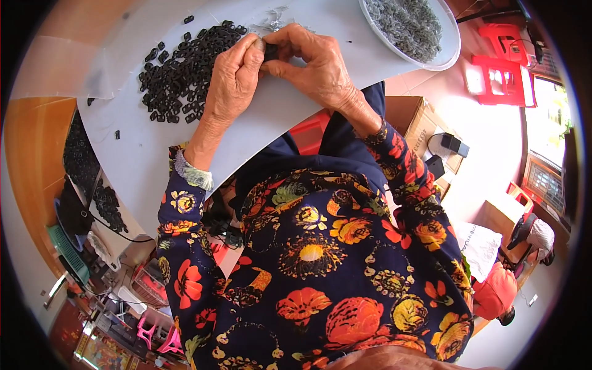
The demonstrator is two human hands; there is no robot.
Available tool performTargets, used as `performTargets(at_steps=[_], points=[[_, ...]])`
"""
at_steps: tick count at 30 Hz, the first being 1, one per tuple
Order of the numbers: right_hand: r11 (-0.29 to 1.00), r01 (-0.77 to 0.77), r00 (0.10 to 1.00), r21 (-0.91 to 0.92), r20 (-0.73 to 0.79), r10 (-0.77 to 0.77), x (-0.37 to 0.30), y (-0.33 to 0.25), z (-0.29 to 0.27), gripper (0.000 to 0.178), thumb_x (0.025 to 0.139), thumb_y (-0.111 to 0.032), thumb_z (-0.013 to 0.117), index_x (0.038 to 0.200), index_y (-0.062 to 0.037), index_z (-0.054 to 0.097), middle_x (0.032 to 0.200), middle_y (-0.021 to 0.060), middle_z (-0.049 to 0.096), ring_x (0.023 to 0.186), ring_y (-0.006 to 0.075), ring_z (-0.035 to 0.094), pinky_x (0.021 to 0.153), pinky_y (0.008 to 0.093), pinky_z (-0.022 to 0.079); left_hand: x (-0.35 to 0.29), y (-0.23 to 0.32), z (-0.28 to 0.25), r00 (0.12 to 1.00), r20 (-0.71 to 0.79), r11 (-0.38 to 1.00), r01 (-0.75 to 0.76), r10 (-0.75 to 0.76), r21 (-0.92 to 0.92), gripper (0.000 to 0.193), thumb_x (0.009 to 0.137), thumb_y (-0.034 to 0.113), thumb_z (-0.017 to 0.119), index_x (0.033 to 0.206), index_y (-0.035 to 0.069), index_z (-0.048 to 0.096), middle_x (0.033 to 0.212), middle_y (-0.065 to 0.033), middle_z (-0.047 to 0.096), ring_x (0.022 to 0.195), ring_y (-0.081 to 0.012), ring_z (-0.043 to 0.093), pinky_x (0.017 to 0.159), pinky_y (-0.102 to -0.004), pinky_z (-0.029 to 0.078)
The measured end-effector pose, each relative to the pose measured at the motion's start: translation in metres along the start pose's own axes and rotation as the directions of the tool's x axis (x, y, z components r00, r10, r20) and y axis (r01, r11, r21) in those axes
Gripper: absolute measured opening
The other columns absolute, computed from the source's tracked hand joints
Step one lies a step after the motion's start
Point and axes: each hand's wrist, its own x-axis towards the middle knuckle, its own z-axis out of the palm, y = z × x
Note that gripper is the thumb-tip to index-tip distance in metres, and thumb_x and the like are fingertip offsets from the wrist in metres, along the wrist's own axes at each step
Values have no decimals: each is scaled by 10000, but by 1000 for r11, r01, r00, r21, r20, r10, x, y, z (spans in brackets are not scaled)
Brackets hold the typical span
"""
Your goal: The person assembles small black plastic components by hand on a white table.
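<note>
Close together over the white table [296,117], both my hands meet at a small black plastic piece [270,53]. My left hand [235,79] is closed, thumb and bent fingers pinched at the piece's left side. From the right, my right hand [317,69] pinches the same piece between thumb and fingers. Much of it is hidden by my fingers. A spread-out pile of small black plastic pieces [179,77] lies just left of my left hand. Some thin clear plastic pieces [277,18] lie behind my hands.
A round white tub [453,46] heaped with clear-grey pieces [404,28] stands at the table's far right. Right of my legs is a cardboard box [419,126] with dark objects on it. Red stools [502,80] stand beyond. Another person in red [495,290] sits at lower right.
</note>
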Motion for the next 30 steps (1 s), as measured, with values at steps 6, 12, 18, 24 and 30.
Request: performTargets(at_steps=[6,12,18,24,30], points=[[1000,5,1000,-14,-11,-5,0,1,3,272,711,-76,752,923,-1,598,729,89,642,661,180,621,643,296,514,1,-4,1,999,2,999,-32,32,-11,246,966,212,495,953,-33,512,634,-38,408,576,-107,351,511,-279,362],[999,21,1000,-38,7,-21,0,1,2,249,736,-56,724,920,4,566,764,125,661,716,236,662,652,324,525,3,-1,-2,997,66,999,-31,32,-16,249,967,215,475,900,-24,491,618,-62,384,559,-130,338,504,-288,351],[999,8,1000,-47,30,-6,-2,1,3,246,758,-17,718,956,3,574,797,102,661,749,195,666,696,300,531,2,-2,1,996,65,997,-55,59,-52,258,969,221,467,853,-9,452,627,-59,377,568,-130,330,508,-285,341],[999,47,999,-12,14,-47,-2,1,2,211,755,-35,691,909,6,552,784,154,665,743,297,668,653,340,529,1,0,0,994,98,994,-30,39,-101,298,974,264,465,830,4,440,652,-21,372,597,-106,329,521,-264,332],[996,73,997,-59,33,-71,-6,2,-1,193,758,5,705,902,15,577,784,111,669,742,201,678,680,296,532,-2,6,-1,992,124,989,39,-21,-145,319,972,281,479,827,-2,453,654,-8,377,604,-88,336,530,-249,332]])
